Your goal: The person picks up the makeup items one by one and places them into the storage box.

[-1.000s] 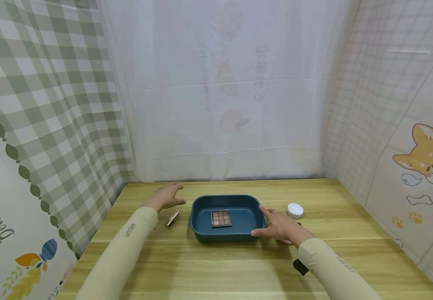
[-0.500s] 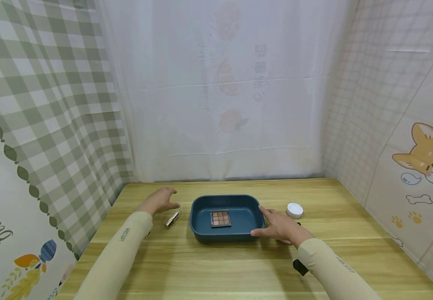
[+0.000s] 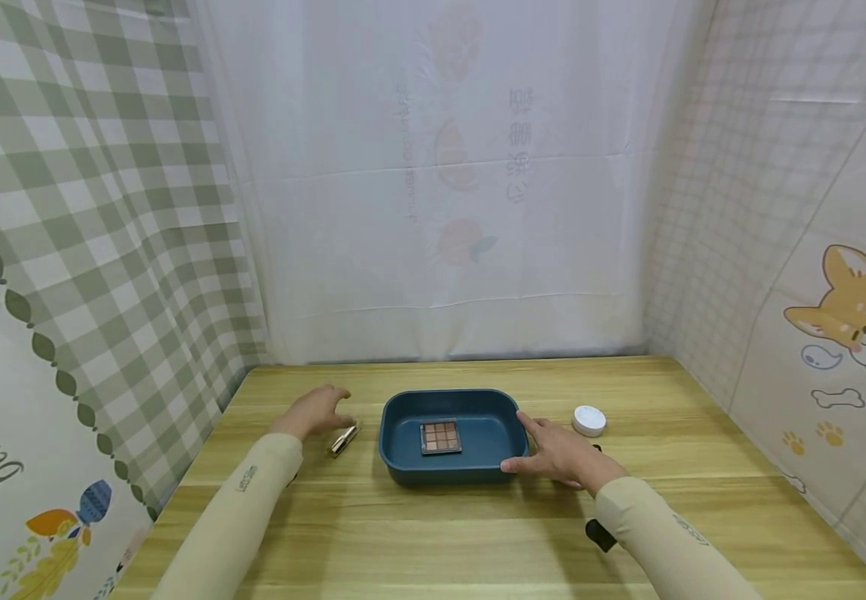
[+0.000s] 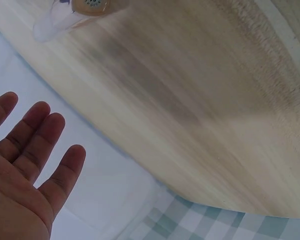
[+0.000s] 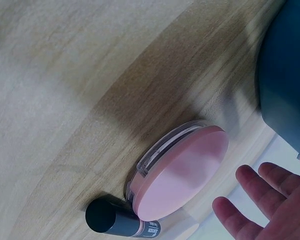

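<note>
Left hand point(image 3: 316, 413), fingers spread, is near the gold tube point(image 3: 343, 441) at nine o'clock of the bin point(image 3: 453, 477); right hand point(image 3: 562, 452), uncurled, touches its three-o'clock rim; tabletop point(image 3: 402, 542) stretches at six.

Head view: pink compact point(image 3: 573, 484) mostly hidden by right hand point(image 3: 562, 454); black item point(image 3: 600, 535) beside right sleeve point(image 3: 665, 533) too small to identify. Left wrist: gold tube point(image 4: 92, 5) cut off at top edge, left hand point(image 4: 27, 172) at left edge. Right wrist: teal box point(image 5: 290, 65) runs off right edge; print on dark tube point(image 5: 115, 219) too small to read.
</note>
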`<state>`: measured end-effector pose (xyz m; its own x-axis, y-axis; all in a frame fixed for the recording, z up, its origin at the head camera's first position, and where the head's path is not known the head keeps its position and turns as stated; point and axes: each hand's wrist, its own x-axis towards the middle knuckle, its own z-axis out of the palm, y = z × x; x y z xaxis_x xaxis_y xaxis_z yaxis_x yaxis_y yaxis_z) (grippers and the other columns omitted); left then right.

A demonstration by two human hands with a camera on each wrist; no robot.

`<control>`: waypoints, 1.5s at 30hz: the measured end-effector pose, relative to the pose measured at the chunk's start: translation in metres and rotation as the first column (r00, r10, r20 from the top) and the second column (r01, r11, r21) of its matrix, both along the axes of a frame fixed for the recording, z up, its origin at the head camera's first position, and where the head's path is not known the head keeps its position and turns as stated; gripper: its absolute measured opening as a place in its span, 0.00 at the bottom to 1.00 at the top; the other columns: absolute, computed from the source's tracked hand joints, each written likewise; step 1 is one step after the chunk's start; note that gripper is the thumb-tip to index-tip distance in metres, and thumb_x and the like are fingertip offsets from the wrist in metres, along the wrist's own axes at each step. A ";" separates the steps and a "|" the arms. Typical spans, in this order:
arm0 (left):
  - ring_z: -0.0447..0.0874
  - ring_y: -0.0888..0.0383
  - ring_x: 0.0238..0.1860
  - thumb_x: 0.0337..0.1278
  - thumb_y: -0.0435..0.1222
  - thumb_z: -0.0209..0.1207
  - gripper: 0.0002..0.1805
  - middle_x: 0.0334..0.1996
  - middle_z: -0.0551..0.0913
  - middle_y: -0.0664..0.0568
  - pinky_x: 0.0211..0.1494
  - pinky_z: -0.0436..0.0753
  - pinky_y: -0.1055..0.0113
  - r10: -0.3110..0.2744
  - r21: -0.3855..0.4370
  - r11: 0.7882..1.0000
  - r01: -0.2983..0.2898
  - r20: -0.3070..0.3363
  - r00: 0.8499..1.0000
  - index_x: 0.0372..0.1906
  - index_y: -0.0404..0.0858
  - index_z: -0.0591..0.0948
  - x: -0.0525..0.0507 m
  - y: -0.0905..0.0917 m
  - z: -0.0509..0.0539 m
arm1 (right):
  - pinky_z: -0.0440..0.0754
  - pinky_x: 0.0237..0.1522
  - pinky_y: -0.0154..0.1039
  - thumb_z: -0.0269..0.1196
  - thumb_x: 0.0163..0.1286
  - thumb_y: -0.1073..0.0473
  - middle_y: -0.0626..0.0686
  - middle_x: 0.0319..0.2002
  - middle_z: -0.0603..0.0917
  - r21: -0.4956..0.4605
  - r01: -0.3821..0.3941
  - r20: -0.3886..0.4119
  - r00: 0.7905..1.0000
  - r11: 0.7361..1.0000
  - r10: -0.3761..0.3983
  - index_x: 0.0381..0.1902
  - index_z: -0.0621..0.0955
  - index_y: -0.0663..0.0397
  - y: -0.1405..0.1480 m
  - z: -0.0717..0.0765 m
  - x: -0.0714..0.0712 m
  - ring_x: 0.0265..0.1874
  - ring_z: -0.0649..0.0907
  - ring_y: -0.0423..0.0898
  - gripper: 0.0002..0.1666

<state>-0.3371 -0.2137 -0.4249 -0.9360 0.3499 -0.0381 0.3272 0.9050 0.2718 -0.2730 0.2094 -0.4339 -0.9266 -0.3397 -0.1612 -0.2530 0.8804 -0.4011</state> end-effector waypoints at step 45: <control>0.78 0.51 0.42 0.56 0.38 0.70 0.29 0.46 0.80 0.41 0.52 0.78 0.50 0.033 0.053 0.998 -0.036 0.047 0.998 0.60 0.28 0.76 0.010 -0.002 -0.038 | 0.72 0.58 0.63 0.64 0.55 0.23 0.70 0.70 0.64 0.005 0.022 -0.003 1.000 1.000 -0.022 0.79 0.54 0.56 0.000 -0.003 -0.001 0.64 0.72 0.67 0.67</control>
